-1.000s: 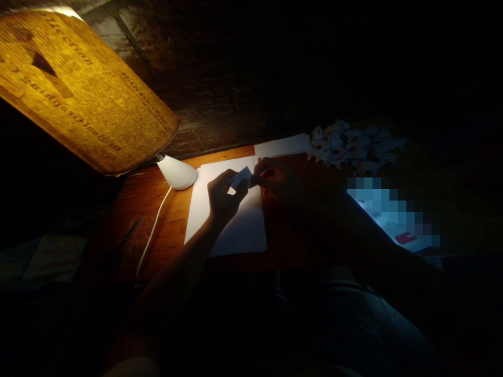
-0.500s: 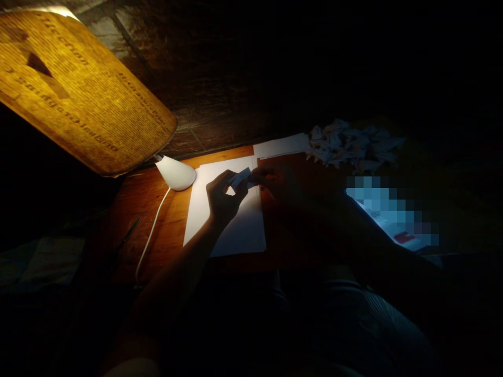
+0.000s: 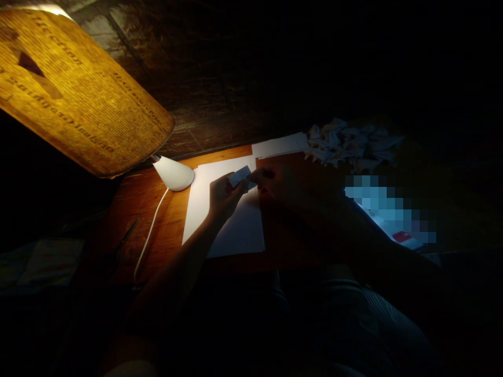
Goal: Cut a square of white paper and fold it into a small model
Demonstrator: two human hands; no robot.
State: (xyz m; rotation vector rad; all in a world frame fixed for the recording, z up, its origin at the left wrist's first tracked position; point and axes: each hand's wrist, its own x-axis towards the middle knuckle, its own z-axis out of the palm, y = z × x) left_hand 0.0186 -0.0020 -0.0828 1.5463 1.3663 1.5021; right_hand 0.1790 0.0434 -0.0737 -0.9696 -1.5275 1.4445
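A small piece of folded white paper (image 3: 239,176) is held up between my two hands. My left hand (image 3: 222,198) grips it with the thumb in front and the fingers behind. At its right edge, my right hand (image 3: 273,180) pinches the same paper between thumb and fingertips; most of that hand is in shadow. Beneath both hands lie large white paper sheets (image 3: 231,238) on the wooden table (image 3: 157,230). The finer folds of the held paper are too dim to make out.
On the left stands a lit lamp with a printed shade (image 3: 86,99), white base (image 3: 175,174) and cord (image 3: 151,230). Scissors (image 3: 126,238) lie beside the cord. At the back right are more paper (image 3: 279,145) and a heap of folded papers (image 3: 349,144). A glowing screen (image 3: 393,222) lies right.
The left hand's fingers have closed up, and the gap between thumb and fingers is gone. The folded paper has turned so that more of its flat face shows.
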